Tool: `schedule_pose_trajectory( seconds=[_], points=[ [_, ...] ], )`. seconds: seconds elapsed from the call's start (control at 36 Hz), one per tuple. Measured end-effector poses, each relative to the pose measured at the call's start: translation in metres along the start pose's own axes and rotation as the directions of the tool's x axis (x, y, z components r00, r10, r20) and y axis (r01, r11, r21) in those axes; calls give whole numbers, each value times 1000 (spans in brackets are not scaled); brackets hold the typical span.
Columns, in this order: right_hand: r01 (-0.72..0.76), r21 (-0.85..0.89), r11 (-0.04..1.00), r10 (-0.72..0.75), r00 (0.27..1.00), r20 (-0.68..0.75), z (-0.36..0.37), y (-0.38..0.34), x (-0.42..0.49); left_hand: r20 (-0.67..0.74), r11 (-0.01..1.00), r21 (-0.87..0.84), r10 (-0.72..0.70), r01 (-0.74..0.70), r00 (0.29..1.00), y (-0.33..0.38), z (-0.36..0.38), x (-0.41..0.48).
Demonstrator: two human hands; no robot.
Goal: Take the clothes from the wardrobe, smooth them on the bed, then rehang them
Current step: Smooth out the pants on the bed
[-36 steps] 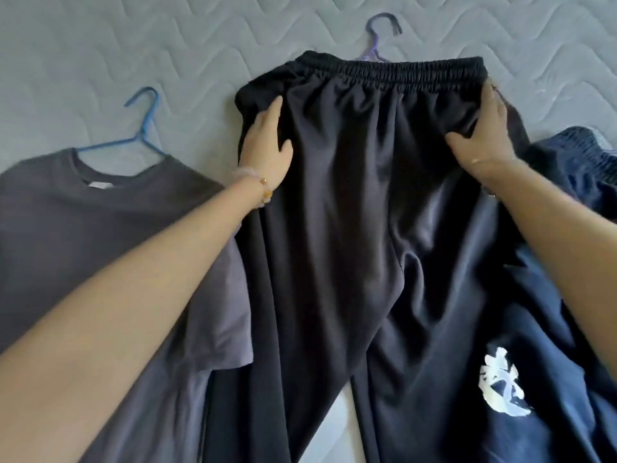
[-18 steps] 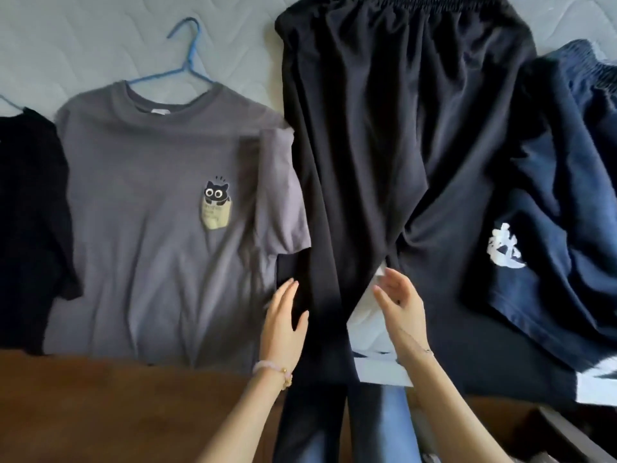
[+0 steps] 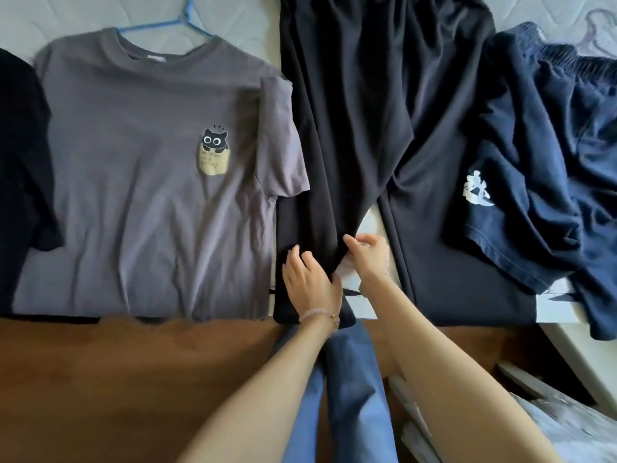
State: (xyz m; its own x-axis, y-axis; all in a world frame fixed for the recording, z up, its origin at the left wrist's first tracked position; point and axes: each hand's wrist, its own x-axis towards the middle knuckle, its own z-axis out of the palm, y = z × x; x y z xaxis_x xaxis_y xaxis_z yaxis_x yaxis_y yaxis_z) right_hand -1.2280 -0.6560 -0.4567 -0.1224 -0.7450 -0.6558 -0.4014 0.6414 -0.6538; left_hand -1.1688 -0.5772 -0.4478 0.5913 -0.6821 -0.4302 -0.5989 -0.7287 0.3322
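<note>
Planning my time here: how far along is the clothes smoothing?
Done: the grey T-shirt lies flat on its blue hanger. In hand: the left hand presses flat on a leg of the black trousers, the right hand at its inner edge. Left: the navy shorts lie crumpled; nothing rehung.

Four garments lie on the bed (image 3: 66, 15): one grey cat-print cotton T-shirt (image 3: 150, 212), one black garment (image 3: 20, 162), one pair of long black trousers (image 3: 350, 111), one pair of navy shorts (image 3: 534, 212). One blue plastic hanger (image 3: 173, 23) shows.

No longer at their top, the left hand (image 3: 310, 282) presses low on the trousers (image 3: 350, 128) while the right hand (image 3: 369, 257) pinches a leg's inner edge.
</note>
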Motion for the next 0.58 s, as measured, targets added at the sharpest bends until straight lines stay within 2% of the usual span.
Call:
schedule_pose_trajectory(
  seconds=[0.17,0.22,0.28,0.31,0.36,0.39,0.42,0.5,0.58],
  points=[
    [-31,176,984,26,999,26,-16,13,-7,0,982,-158,102,-101,995,-37,-23,1],
    [-37,216,976,35,999,13,-22,12,-5,1,951,-309,17,-16,1000,-58,-33,9],
    [-31,232,972,33,999,-1,-30,11,-2,71,829,-525,-184,194,980,-80,-50,18],
    [-32,240,970,34,999,-5,-34,9,0,134,719,-637,-252,278,958,-91,-57,22],
    [-40,262,964,43,999,-5,-45,6,5,271,473,-792,-294,386,917,-109,-72,30],
    [-41,264,964,42,999,1,-49,6,8,336,394,-812,-289,431,896,-116,-78,32],
    [-38,253,967,37,999,9,-53,7,10,384,359,-813,-262,459,885,-119,-85,34],
    [-35,223,974,30,999,24,-57,6,11,437,397,-778,-213,486,874,-114,-92,35],
    [-75,263,962,61,996,61,-54,7,4,403,487,-709,-314,510,860,-102,-80,37]
  ],
)
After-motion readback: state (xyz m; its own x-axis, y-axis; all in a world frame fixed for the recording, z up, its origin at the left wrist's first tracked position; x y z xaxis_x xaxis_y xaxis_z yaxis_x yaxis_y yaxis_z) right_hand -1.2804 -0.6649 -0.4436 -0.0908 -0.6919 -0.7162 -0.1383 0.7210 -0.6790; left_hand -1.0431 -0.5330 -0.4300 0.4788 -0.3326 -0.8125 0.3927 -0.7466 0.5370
